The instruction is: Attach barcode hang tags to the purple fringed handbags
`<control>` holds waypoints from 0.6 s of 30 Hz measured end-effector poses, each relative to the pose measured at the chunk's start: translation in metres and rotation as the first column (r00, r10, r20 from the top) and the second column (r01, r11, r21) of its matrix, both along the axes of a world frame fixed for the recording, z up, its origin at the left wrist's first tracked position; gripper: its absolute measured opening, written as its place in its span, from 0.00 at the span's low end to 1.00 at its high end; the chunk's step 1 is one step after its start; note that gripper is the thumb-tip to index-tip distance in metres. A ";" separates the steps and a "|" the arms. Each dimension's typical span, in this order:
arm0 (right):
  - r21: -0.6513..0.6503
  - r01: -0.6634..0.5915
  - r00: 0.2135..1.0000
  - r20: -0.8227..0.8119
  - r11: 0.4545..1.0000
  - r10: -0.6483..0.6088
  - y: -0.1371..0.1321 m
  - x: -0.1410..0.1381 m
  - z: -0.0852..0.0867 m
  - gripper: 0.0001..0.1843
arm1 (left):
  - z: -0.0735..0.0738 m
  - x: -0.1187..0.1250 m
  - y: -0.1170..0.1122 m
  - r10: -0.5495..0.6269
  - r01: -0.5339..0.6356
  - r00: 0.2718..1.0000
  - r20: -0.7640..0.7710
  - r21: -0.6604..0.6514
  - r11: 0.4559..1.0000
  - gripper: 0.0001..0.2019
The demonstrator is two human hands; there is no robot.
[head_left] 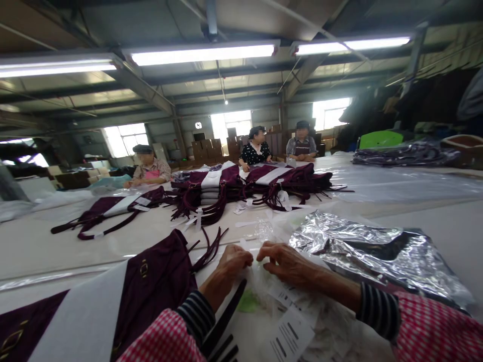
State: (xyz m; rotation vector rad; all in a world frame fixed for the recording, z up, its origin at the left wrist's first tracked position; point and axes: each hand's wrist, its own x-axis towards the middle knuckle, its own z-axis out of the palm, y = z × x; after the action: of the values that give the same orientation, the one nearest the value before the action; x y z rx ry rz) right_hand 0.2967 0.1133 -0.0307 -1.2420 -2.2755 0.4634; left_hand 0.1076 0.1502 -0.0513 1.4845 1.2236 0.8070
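My left hand [234, 262] and my right hand [284, 260] meet at the near edge of a long white table [56, 241]. Both have their fingers curled in a pinch on thin clear plastic [264, 232], which looks like a bag. Beneath my wrists lies a heap of white paper tags [290, 334] with printed bars. A folded maroon and white garment [124, 296] with dangling cords lies just left of my left hand. To the right of my right hand rests a stack of garments in shiny clear bags [377, 251].
More maroon and white garments [222, 183] are piled mid-table, one spread out at the left [109, 208]. Three people sit at the far side. Clear sheeting [396, 183] covers the right of the table. Cardboard boxes [206, 148] stand at the back.
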 end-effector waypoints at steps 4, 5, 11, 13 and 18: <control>-0.002 -0.007 1.000 0.004 1.000 0.007 -0.005 0.002 -0.011 0.15 | 0.016 -0.006 -0.003 0.069 -0.065 0.989 0.133 -0.034 0.997 0.13; -0.002 -0.019 1.000 0.010 1.000 0.019 -0.005 0.003 -0.014 0.14 | 0.022 -0.008 -0.006 0.082 -0.077 0.982 0.172 -0.032 0.996 0.14; 0.116 0.020 1.000 -0.012 0.993 -0.019 -0.001 0.003 -0.001 0.13 | 0.053 -0.024 -0.044 0.025 -0.033 0.965 0.260 0.028 0.999 0.19; 0.196 0.120 0.988 -0.123 0.973 -0.097 -0.007 -0.002 0.016 0.13 | 0.058 -0.031 -0.065 0.013 -0.022 0.966 0.259 0.030 0.999 0.19; 0.438 -0.065 0.991 -0.079 0.897 0.110 -0.055 -0.032 0.056 0.16 | 0.060 -0.052 -0.135 0.024 -0.009 0.968 0.251 -0.061 0.998 0.14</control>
State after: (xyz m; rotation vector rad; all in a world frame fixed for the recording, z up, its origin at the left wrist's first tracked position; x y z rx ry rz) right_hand 0.2644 0.0586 0.0250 -0.8718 -2.1925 0.0349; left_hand 0.0557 0.0148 0.0087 1.2815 1.0607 0.9325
